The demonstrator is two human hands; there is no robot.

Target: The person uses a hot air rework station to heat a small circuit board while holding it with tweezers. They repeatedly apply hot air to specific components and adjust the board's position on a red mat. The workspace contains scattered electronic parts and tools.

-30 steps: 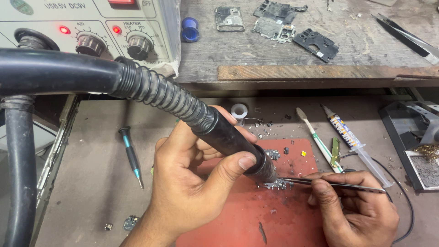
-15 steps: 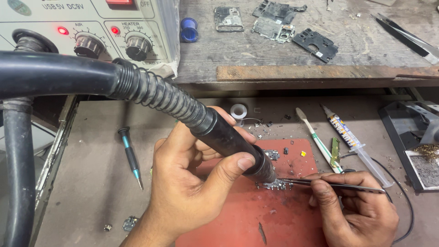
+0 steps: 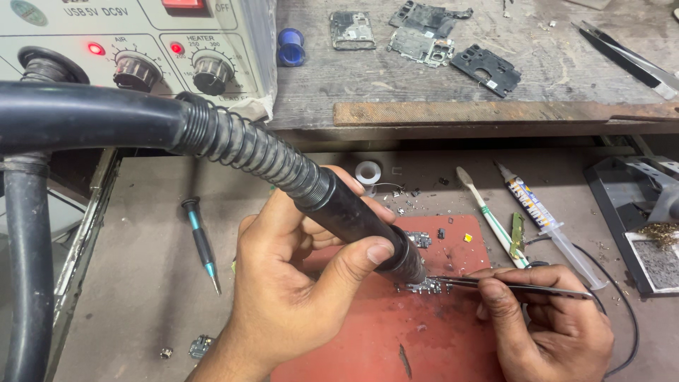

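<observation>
Red mat [image 3: 368, 339] — heating a small circuit board [image 3: 424, 286].
Left hand [image 3: 297, 283] fingers clamp the hot-air wand [image 3: 353, 216]; right hand [image 3: 552, 325] fingers pinch tweezers [image 3: 509, 286] — next, judged: a steady lift.

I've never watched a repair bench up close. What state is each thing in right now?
Left hand: gripping the hot-air handpiece, nozzle angled down at the small circuit board.
Right hand: pinching tweezers, tips at that board.
Station lamps: lit red.
Screwdriver: lying untouched.
</observation>
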